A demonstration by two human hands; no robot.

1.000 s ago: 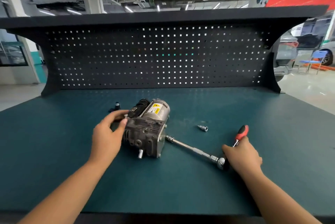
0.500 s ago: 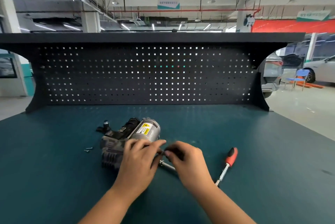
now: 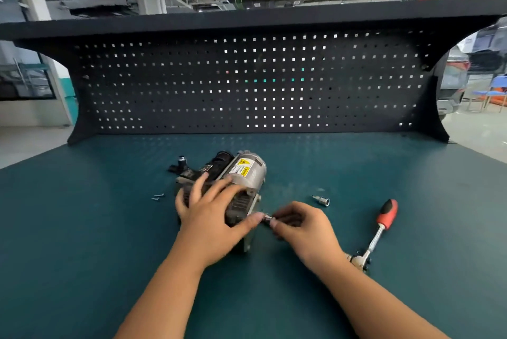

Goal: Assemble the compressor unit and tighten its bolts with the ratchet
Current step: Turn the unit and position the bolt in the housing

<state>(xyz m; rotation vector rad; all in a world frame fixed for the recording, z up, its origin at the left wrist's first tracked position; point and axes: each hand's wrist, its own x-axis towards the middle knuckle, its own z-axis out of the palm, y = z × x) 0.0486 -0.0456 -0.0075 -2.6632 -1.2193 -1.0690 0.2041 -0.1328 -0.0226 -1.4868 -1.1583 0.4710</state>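
Fastener going in at the compressor's right face, no hand on the ratchet handle.
We have the grey metal compressor unit with a yellow warning label [image 3: 256,174] mid-worktop, its long axis running from the front edge back and to the right. Our left hand [image 3: 211,215] is clamped over its top, thumb on the near right face. Our right hand [image 3: 301,229] is just beside that face, fingertips pinched on a small silver cylindrical piece [image 3: 267,218] that points left into the unit; we can't tell whether it's a bolt or a socket tip. The red-handled chrome ratchet [image 3: 386,213] lies on the dark teal worktop [image 3: 109,229] toward the right edge, its head partly behind the right forearm. The right hand is the nearer one for the pickup, we judge.
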